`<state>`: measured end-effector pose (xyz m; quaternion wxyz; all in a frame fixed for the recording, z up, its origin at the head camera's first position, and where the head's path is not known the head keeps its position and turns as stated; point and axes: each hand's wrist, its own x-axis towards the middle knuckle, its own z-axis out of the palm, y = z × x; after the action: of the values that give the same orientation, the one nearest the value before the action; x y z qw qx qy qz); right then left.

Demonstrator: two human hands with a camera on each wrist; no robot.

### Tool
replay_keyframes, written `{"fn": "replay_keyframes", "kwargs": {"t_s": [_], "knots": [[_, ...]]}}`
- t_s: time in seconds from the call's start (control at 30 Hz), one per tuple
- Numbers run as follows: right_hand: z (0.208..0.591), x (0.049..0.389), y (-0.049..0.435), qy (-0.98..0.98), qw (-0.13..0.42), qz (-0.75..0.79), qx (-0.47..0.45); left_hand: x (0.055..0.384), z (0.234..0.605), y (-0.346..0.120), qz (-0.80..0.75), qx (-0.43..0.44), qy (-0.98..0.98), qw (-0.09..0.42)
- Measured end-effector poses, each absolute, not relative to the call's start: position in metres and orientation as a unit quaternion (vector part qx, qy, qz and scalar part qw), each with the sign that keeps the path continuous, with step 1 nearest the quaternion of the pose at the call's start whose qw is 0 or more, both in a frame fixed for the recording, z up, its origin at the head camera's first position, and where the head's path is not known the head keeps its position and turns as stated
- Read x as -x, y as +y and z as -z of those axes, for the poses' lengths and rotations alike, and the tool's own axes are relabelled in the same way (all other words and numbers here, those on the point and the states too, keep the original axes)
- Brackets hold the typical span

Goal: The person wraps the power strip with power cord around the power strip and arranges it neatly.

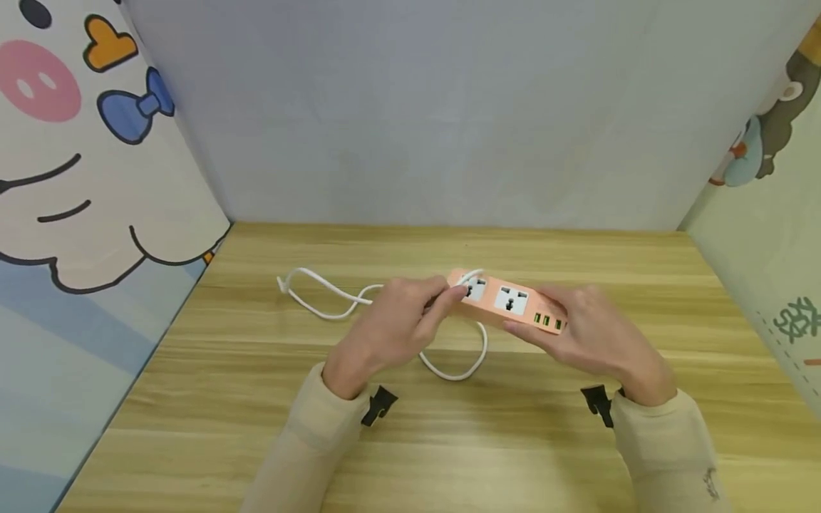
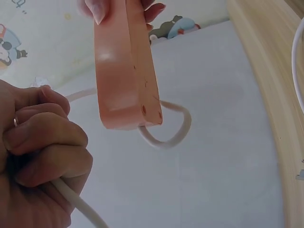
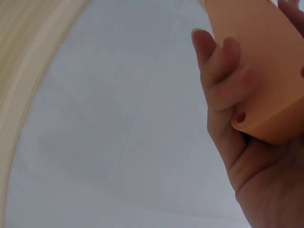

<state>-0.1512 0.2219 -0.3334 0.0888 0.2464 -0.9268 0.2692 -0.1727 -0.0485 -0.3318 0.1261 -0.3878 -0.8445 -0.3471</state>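
Note:
My right hand [image 1: 593, 331] grips the right end of an orange power strip [image 1: 490, 299], thumb along its near side and fingers around the far side. White sockets and several USB ports face up. In the right wrist view, fingers curl against the strip's underside [image 3: 261, 61]. Curled around the white cord [image 2: 78, 204], my left hand [image 1: 400, 320] is beside the strip's left end. A loop of the cord [image 2: 178, 137] bends around that end in the left wrist view. More cord [image 1: 321, 281] trails left over the table, ending in a white plug [image 1: 282, 285].
The wooden table [image 1: 487, 449] runs back to a pale grey wall [image 1: 417, 121]. Cartoon-printed panels [image 1: 128, 192] stand at the left and right sides. A slack cord loop hangs below the hands. Black clips sit at both wrists.

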Motion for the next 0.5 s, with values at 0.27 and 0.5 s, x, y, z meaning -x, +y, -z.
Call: {"fn": "replay_keyframes", "kwargs": {"t_s": [0.27,0.5], "knots": [[0.331,0.154,0.229,-0.926,0.138,-0.269,-0.224,0.169,0.328,-0.047,0.368,0.415,-0.831,0.04],[0.33,0.154,0.235,-0.91,0.186,-0.294,-0.226,0.173,0.329,-0.051,0.394,0.441,-0.805,-0.041]]}}
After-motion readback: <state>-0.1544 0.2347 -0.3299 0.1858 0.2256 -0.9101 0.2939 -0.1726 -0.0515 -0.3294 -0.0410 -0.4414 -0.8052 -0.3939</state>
